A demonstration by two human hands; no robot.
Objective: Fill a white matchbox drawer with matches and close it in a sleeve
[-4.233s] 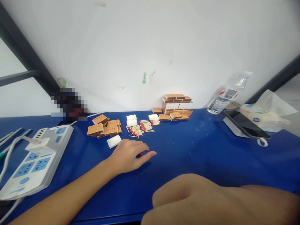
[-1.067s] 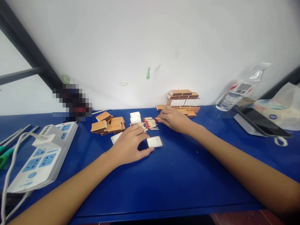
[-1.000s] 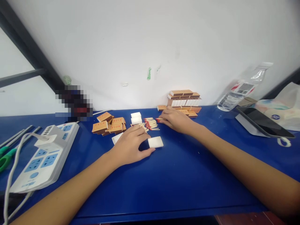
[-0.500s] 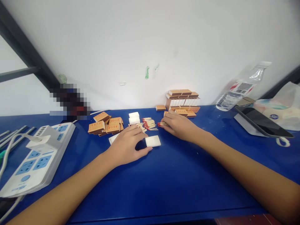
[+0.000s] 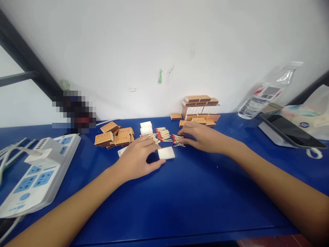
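My left hand rests on the blue table, thumb and fingers closed on a white matchbox tray. My right hand reaches in from the right, its fingertips pinched on a small bunch of red-tipped matches beside the tray. A loose pile of matches lies just behind. Two more white trays sit behind the pile, and another white tray is partly hidden by my left hand.
Orange matchbox sleeves lie heaped at the left, and a stack of matchboxes stands by the wall. A white power strip is at the far left. A water bottle, a phone and a plastic bag are at the right.
My right hand has drawn a small bunch of matches from the pile toward the white tray. My left hand stays on the tray, which it brought in front of the pile earlier.
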